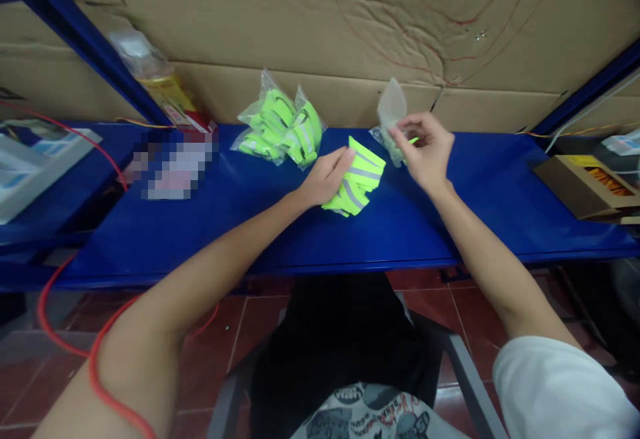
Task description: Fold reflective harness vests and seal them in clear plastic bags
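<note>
My left hand grips a folded bundle of fluorescent yellow fabric with grey reflective stripes, held just above the blue table. Its thumb lies on top, and the fingers underneath are mostly hidden. To the right, my right hand pinches a small clear plastic bag between thumb and fingers. The bag's pale end sticks up, and a bit of yellow shows beside the fingertips. Behind my left hand, clear bags packed with the same striped yellow fabric rest on the table.
The blue table backs onto a cardboard wall with red wires. At the left stand a labelled plastic bottle and a blurred-out patch. An open cardboard box sits at the right. A red hose loops by my left arm.
</note>
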### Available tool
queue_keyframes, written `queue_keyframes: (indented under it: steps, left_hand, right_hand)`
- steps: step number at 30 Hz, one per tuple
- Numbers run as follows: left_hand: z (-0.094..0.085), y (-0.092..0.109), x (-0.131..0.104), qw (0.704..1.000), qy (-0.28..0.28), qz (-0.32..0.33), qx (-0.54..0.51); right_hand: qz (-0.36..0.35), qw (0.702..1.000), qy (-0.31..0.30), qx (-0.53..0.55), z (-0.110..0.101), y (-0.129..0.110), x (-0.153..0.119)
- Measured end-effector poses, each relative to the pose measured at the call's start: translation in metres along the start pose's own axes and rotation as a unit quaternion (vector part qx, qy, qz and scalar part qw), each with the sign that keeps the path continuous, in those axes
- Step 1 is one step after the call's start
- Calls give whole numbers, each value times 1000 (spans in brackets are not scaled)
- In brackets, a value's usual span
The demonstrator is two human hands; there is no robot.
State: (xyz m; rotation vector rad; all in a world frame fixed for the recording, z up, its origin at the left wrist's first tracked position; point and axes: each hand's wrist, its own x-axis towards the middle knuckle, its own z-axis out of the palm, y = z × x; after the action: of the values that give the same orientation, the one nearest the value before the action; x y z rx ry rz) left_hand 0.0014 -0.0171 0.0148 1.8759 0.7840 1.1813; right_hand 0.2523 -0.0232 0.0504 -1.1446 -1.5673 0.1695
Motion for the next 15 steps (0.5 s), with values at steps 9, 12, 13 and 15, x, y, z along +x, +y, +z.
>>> queue_keyframes:
  steps: [9, 12, 13, 15]
  left_hand:
    - [9, 17, -3, 993, -66, 76, 62]
    - [6, 15, -2, 991, -71, 87, 72]
    - [6, 15, -3, 990, -74, 91, 74]
    - [5, 16, -3, 989, -76, 99, 79]
  right_hand:
    - [69, 984, -102, 132, 22, -9, -11]
    - [73, 978, -116, 154, 24, -8, -11]
    - [65, 977, -129, 155, 24, -7, -12]
    - [32, 979, -148, 138, 23, -6, -13]
